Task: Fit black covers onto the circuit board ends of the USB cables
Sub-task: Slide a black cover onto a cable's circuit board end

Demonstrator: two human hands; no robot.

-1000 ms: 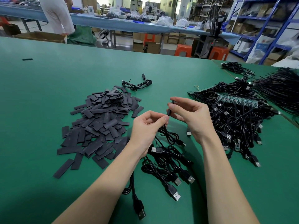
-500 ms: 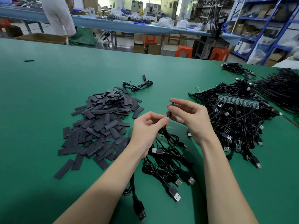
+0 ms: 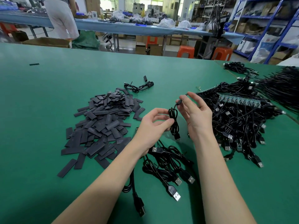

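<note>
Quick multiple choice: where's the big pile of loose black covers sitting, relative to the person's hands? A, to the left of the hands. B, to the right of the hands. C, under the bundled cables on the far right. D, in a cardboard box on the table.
A: the pile of black covers lies on the green table, left of the left hand and the right hand.

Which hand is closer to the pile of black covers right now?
Left. The left hand hovers just beside the right edge of the covers pile. The right hand is farther right, holding a cable near the cable heap.
</note>
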